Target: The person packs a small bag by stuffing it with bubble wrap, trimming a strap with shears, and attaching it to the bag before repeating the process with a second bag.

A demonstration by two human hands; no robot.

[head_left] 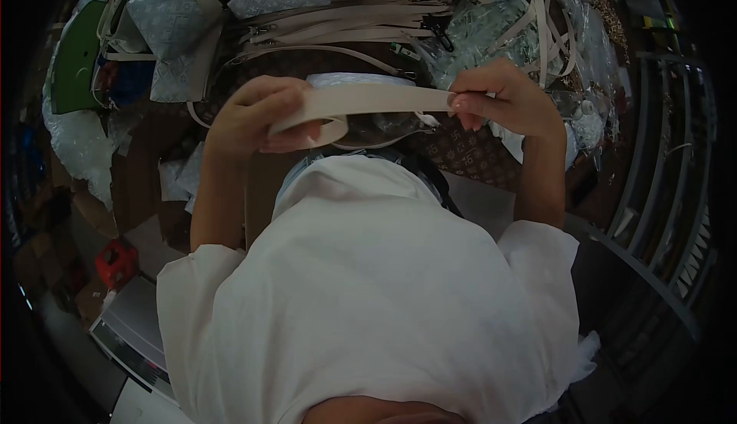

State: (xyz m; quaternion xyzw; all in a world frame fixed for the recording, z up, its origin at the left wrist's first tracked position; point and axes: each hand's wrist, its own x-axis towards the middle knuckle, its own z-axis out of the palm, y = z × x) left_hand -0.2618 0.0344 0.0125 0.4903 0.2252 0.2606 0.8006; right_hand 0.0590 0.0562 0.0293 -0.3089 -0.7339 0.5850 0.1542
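Note:
A wide cream strap (376,100) is stretched between my two hands in front of my chest. My left hand (269,113) is closed round the strap near its left part, where it folds into a loop below the fingers. At the other end, my right hand (503,100) pinches the strap between thumb and fingers. Behind the strap lies a pale patterned piece (361,79), partly hidden by it. More cream straps (345,26) with metal clips lie in a row on the table beyond my hands.
Grey patterned bags (180,36) and a green piece (77,59) stand at the back left. Clear plastic wrapping (480,36) with looped straps (549,32) lies at the back right. A metal rack (660,178) runs along the right; a red object (117,263) sits lower left.

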